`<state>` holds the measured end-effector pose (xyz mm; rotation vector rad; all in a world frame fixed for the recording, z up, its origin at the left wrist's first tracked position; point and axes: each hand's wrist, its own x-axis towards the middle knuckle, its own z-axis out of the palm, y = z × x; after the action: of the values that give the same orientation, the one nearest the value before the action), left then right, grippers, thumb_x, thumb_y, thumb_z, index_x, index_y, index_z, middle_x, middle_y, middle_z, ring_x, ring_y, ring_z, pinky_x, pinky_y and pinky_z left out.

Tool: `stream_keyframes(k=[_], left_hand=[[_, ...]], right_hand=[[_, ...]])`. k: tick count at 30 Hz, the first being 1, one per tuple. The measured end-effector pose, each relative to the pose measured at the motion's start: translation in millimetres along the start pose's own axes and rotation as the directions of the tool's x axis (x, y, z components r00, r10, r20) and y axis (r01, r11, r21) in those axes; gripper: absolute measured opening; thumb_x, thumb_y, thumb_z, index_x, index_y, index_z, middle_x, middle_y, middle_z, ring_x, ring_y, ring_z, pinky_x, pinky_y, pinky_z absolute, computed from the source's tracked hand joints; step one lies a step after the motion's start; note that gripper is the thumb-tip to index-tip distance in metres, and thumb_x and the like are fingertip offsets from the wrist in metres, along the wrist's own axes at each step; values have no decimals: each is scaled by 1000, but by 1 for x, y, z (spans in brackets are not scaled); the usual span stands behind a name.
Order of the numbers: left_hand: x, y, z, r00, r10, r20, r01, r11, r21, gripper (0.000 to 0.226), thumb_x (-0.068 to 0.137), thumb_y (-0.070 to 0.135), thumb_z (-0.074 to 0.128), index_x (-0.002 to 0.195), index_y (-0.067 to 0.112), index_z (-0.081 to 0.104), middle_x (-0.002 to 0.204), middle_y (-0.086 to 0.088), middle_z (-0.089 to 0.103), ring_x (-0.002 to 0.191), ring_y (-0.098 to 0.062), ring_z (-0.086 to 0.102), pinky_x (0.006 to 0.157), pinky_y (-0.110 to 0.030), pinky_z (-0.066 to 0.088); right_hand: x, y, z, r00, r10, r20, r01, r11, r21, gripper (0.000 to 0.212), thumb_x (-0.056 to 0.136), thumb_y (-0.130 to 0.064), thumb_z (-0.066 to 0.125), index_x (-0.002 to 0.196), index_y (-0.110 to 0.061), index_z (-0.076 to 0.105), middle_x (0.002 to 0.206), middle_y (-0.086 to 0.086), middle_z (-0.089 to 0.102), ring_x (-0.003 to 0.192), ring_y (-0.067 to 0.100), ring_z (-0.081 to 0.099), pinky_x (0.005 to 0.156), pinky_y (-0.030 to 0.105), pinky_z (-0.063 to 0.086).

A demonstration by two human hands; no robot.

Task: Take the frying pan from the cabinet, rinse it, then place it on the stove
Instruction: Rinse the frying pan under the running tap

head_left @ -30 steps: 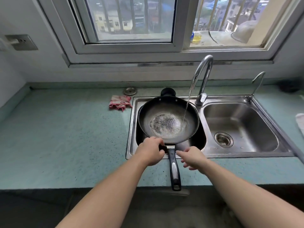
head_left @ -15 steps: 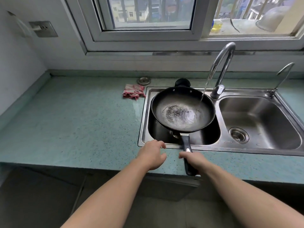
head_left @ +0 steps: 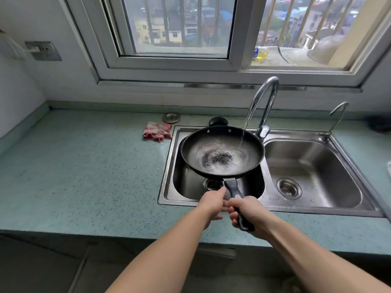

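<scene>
A black frying pan [head_left: 222,153] hangs over the left basin of the steel sink [head_left: 317,210], with water pooled around dark specks in its middle. Water from the curved faucet [head_left: 265,98] streams into the pan's right side. My right hand [head_left: 246,212] is wrapped around the pan's black handle. My left hand [head_left: 211,203] sits just left of the handle with its fingers loosely extended, touching or nearly touching the handle; I cannot tell which. No stove is in view.
A pink cloth [head_left: 156,131] and a metal sink plug [head_left: 171,117] lie on the teal counter [head_left: 84,166] left of the sink. A black round object [head_left: 218,121] sits behind the pan. A small second tap [head_left: 336,117] stands at the right basin's back edge.
My right hand moved from beside the handle to gripping it, and my left hand let go of the pan's near rim. The pan now sits lifted and tilted under the stream.
</scene>
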<state>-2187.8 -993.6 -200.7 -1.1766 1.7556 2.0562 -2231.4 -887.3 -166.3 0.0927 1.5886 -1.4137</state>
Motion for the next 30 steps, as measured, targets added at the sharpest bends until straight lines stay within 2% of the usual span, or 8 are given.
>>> stream_keyframes(k=[4,8,11,15,21,26,28,30], left_hand=[[9,3,24,991,-66,114,83,984,-155,25,90,44,55,95,21,64,90,-3,58,76,-17,53,63,-25,46],[14,0,45,979,-66,192,112,964,-239,20,81,33,70,88,15,66,66,4,65,64,-13,62,69,-27,48],[14,4,58,975,-53,216,109,960,-257,16,89,16,64,73,12,63,48,5,61,47,-9,60,61,-24,49],[12,6,67,980,0,199,46,974,-223,18,88,11,64,72,15,57,47,6,55,45,-7,56,54,-22,47],[15,9,64,984,178,-15,-178,965,-192,21,75,9,78,83,10,59,63,1,63,56,-11,60,58,-25,48],[7,22,51,963,232,-136,-242,969,-58,34,72,17,82,97,4,62,81,-5,66,69,-15,63,62,-25,53],[3,28,48,954,249,-169,-258,965,-35,26,74,17,80,91,7,63,74,-3,64,62,-12,59,53,-19,50],[0,34,47,950,241,-199,-250,968,-18,19,74,19,80,77,11,63,68,-2,62,59,-13,57,54,-21,48]], right_hand=[[-13,12,-14,995,-79,-64,61,966,-250,18,86,6,46,71,-5,49,50,8,43,33,13,40,35,19,33],[-22,21,-25,984,-153,-91,107,918,-382,20,82,8,47,69,-7,47,48,7,45,31,12,42,35,17,34],[-27,24,-35,971,-215,-106,142,873,-466,18,77,5,48,66,-10,47,45,5,48,32,14,45,36,17,34],[-32,27,-50,944,-314,-101,210,809,-548,16,76,2,52,67,-11,48,44,0,51,32,12,47,38,19,37],[-27,19,-54,971,-240,20,235,925,-298,20,83,8,51,73,-7,43,47,3,46,33,14,43,39,22,38],[-25,8,-47,969,-175,174,188,980,-60,22,89,8,49,76,-8,42,50,3,42,34,12,38,36,21,36],[-28,1,-45,966,-155,207,155,988,16,22,90,7,48,76,-9,41,50,2,41,34,10,36,35,20,35],[-34,-9,-42,966,-112,231,98,993,73,24,91,4,47,74,-12,42,51,-1,39,35,7,34,34,18,32]])
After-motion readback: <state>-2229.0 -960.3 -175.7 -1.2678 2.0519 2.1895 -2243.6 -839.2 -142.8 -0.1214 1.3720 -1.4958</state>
